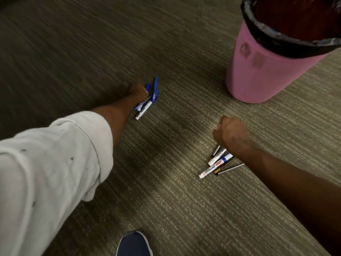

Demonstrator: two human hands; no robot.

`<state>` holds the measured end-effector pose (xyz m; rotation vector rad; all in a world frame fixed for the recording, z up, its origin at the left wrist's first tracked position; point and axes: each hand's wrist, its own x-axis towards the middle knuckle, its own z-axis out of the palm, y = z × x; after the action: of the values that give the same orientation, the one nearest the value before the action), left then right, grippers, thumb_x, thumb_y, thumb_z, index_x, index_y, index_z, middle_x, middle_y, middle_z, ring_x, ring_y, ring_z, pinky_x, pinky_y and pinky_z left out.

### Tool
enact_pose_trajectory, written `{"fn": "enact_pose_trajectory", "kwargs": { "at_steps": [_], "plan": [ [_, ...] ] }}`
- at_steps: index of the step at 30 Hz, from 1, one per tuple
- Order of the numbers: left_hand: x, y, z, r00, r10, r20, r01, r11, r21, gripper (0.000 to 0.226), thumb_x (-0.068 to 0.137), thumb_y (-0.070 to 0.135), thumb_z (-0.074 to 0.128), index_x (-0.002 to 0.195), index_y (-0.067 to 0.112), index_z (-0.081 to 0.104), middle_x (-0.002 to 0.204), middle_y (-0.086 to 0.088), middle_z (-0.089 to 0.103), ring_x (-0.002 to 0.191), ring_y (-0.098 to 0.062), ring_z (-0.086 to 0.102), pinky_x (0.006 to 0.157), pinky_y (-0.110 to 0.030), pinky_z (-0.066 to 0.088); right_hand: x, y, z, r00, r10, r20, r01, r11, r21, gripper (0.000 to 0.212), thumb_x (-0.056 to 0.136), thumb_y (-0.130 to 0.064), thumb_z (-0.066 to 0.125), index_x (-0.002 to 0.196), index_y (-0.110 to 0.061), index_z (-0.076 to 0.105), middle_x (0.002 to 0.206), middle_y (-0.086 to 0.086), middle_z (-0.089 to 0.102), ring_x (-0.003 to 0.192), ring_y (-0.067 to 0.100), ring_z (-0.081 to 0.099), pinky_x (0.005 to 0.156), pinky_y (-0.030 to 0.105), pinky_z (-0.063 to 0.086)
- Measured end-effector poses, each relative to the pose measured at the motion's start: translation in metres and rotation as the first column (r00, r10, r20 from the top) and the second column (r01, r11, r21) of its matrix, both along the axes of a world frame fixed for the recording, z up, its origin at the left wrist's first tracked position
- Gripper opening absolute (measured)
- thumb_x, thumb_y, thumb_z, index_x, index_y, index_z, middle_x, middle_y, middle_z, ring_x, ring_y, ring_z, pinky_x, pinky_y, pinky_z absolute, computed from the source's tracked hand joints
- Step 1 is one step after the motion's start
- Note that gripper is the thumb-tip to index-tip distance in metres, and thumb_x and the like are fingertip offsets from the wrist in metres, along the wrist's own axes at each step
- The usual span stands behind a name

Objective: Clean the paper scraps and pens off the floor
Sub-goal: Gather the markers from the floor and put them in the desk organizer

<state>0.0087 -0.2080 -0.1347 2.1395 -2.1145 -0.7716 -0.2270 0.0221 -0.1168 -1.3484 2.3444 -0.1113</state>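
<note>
— What lies underfoot?
— A carpeted floor (175, 209), olive-brown with fine pale stripes. One pink bin (258, 74) with a black liner (276, 39) stands on it at the upper right. One dark blue shoe (133, 244) shows at the bottom edge.

— And the hands?
— Two, both curled into fists. The left hand (137, 92), on an arm in a white sleeve (55, 154), grips the left bunch (154, 89) of pens. These are mostly blue, with one white marker, and too blurred to count. The right hand (231, 134) grips the right bunch (212, 168): two white markers, one red-labelled and one blue-banded, plus thin pens, about six in all.

— Which way do they run?
— The left bunch runs lower left to upper right, with its blue ends toward the bin. The right bunch fans out below the fist, its ends pointing lower left, away from the bin. Whether either touches the carpet cannot be told.

— Where do they sit?
— Over the floor, left of and below the bin, well apart from each other.
</note>
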Motion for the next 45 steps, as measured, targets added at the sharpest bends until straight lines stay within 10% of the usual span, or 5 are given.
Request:
{"fn": "enact_pose_trajectory", "kwargs": {
  "at_steps": [7, 19, 30, 45],
  "plan": [
    [0.004, -0.007, -0.023, 0.998, 0.056, -0.019, -0.056, 0.998, -0.009, 0.04, 0.1, 0.02, 0.054, 0.132, -0.004, 0.055, 0.138, -0.024, 0.055, 0.128, -0.036, 0.053, 0.099, -0.038, 0.042, -0.006, 0.023, -0.018, 0.998, -0.018, -0.06, 0.038, 0.935, 0.352, 0.047, 0.094, -0.022, 0.055, 0.132, 0.002, 0.043, 0.138, 0.021, 0.048, 0.12, 0.035, 0.056, 0.097, 0.037, 0.045],
    [-0.007, -0.011, -0.025, 0.969, 0.227, -0.093, -0.235, 0.969, -0.081, 0.046, 0.103, 0.029, 0.04, 0.133, -0.003, 0.056, 0.138, -0.024, 0.055, 0.129, -0.036, 0.052, 0.101, -0.039, 0.042, 0.01, 0.03, -0.031, 0.918, -0.368, 0.149, 0.319, 0.906, 0.277, 0.087, 0.084, -0.021, 0.073, 0.147, 0.003, 0.017, 0.151, 0.025, 0.024, 0.134, 0.039, 0.041, 0.105, 0.04, 0.04],
    [0.011, 0.033, -0.045, 0.992, -0.06, -0.116, 0.051, 0.996, -0.078, 0.05, 0.075, 0.029, 0.084, 0.112, 0.002, 0.065, 0.111, -0.017, 0.07, 0.102, -0.03, 0.067, 0.082, -0.031, 0.05, 0.018, 0.022, -0.044, 0.827, -0.508, 0.24, 0.488, 0.861, 0.142, 0.086, 0.081, -0.006, 0.071, 0.148, -0.002, 0.018, 0.152, 0.022, 0.02, 0.113, 0.033, 0.046, 0.09, 0.029, 0.042],
    [0.013, 0.051, -0.043, 0.995, 0.097, 0.017, -0.093, 0.982, -0.162, 0.038, 0.091, 0.032, 0.063, 0.114, 0.002, 0.065, 0.112, -0.023, 0.068, 0.103, -0.035, 0.065, 0.08, -0.038, 0.049, -0.004, 0.017, -0.077, 0.615, -0.675, 0.408, 0.651, 0.726, 0.221, 0.078, 0.068, -0.009, 0.067, 0.139, -0.001, 0.035, 0.122, 0.025, 0.062, 0.087, 0.033, 0.07, 0.051, 0.036, 0.058]
  ]
}}
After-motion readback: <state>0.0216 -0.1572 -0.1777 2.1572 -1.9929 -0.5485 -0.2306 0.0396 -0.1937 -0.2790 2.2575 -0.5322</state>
